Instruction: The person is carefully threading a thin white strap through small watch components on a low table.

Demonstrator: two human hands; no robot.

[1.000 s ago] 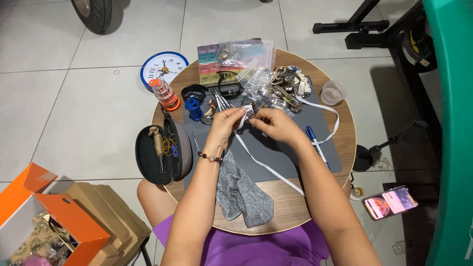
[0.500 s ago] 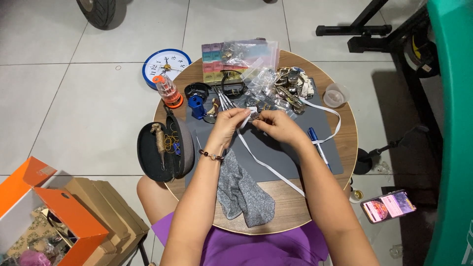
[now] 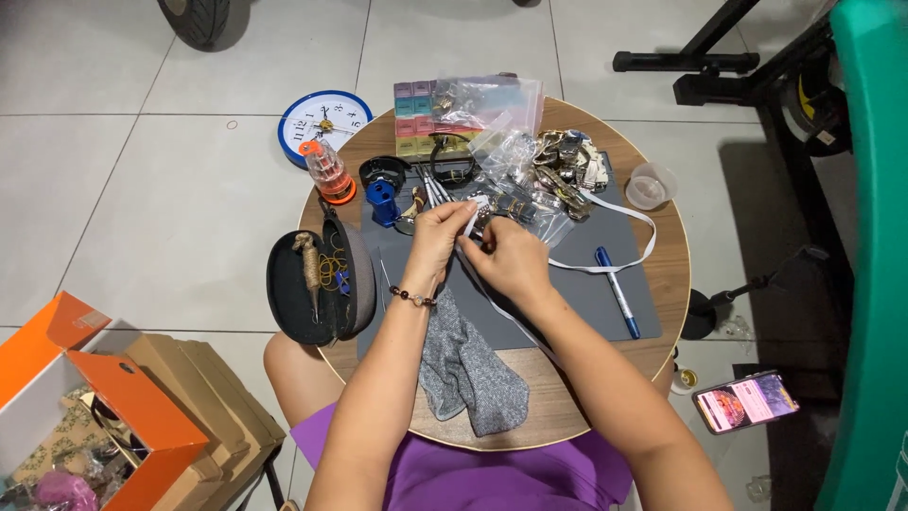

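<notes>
White flat strap (image 3: 619, 260) pinched between both hands' fingers (image 3: 463, 213)

White strap (image 3: 605, 268) w/ both hands on it; dark grey mat (image 3: 586, 293) on a brown wood table (image 3: 676, 284). Grey knit cloth (image 3: 468, 369) near edge. Blue pen (image 3: 618, 291) at right, blue tool (image 3: 383, 202) and clear bottle w/ orange cap (image 3: 328, 172) far left. Black case (image 3: 317, 284) left. Blue-rimmed clock w/ white face (image 3: 323, 120) on pale floor tiles. Pastel multi-colour pill box (image 3: 416, 118) far side. Orange box (image 3: 104, 397) near left.

A round wooden table (image 3: 567, 416) carries a grey mat (image 3: 605, 255), a grey cloth (image 3: 468, 364) and a pen (image 3: 617, 291).
</notes>
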